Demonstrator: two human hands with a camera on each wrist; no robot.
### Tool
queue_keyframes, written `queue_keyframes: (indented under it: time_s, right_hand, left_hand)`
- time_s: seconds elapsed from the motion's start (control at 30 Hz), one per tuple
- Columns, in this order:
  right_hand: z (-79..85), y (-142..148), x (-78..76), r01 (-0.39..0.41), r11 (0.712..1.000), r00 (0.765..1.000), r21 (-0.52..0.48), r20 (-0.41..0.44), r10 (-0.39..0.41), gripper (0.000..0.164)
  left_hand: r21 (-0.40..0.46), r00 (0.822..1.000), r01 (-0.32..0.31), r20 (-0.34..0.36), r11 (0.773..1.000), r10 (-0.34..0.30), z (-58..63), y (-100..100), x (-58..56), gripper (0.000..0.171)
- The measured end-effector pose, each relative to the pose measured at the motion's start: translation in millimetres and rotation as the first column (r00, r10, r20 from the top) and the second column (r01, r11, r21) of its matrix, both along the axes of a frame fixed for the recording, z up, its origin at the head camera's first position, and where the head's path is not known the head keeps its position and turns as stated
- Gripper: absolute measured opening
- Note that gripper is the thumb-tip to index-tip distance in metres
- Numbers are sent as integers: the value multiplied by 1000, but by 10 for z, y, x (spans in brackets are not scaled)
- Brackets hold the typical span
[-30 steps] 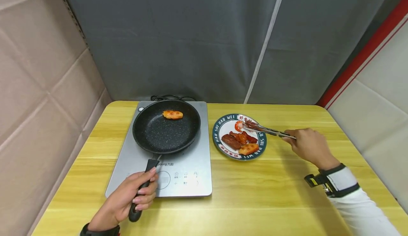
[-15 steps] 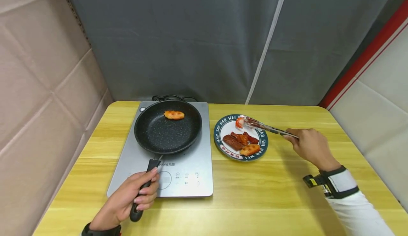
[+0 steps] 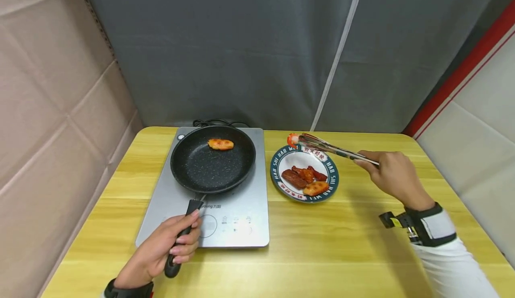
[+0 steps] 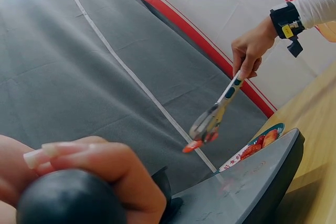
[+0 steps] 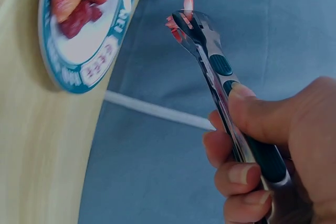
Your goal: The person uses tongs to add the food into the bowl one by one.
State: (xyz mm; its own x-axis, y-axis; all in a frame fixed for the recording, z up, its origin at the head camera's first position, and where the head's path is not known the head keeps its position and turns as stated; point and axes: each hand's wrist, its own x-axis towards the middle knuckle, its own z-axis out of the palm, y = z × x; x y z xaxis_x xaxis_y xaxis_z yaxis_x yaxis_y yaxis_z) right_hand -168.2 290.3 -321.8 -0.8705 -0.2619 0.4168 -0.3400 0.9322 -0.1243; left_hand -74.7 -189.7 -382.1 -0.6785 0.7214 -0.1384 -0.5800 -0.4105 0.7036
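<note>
My left hand (image 3: 170,244) grips the black handle of a dark speckled frying pan (image 3: 209,168). A browned chicken wing (image 3: 220,144) lies at the pan's far side. With my right hand (image 3: 392,175) I hold metal tongs (image 5: 223,95) with dark green grip pads, squeezed together. Between the tong tips is a red and white shrimp (image 3: 292,140), raised above the far rim of a round plate (image 3: 275,175). On that plate lie a brown slab of meat (image 3: 294,179), reddish pieces (image 3: 307,173) and another chicken wing (image 3: 315,188).
The pan sits on a silver induction cooker (image 3: 241,240) at the left of the wooden table (image 3: 322,253). Black cable (image 3: 219,122) lies behind the cooker. A grey curtain (image 3: 241,56) closes off the back, with pale padded walls (image 3: 52,132) at the sides.
The tongs have lifted the shrimp off the plate and carried it up and slightly left, past the far rim. My left hand stays on the pan handle.
</note>
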Motion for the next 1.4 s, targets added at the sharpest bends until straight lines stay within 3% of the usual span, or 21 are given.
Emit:
queue_keyframes:
  time_s: [0.4, 0.63, 0.83, 1.03, 1.27, 1.4]
  right_hand:
    - [178, -446, -8, -134, 988, 991, -81, 3, 135, 31]
    - [142, -811, -78, -237, 966, 971, -103, 18, 240, 29]
    - [135, -1104, -136, -296, 948, 952, -115, 43, 302, 28]
    - [125, -1362, -187, -316, 945, 945, -89, 63, 322, 24]
    - [-7, -1679, -214, -334, 942, 941, -37, 48, 335, 20]
    - [-28, -1831, -219, -312, 950, 948, -28, 57, 314, 19]
  left_hand:
    - [-16, 1000, 1, -1, 1000, -1, -4, 23, -5, 27]
    - [13, 999, 8, -32, 1000, -7, -9, 16, -4, 29]
    - [18, 1000, 16, -1, 1000, -16, -14, 19, 2, 31]
    - [7, 1000, 11, -2, 1000, -11, -11, 18, -3, 31]
    - [13, 1000, 17, 8, 1000, -17, 2, -6, -5, 32]
    - [-4, 1000, 8, -10, 1000, -8, 4, -5, 2, 31]
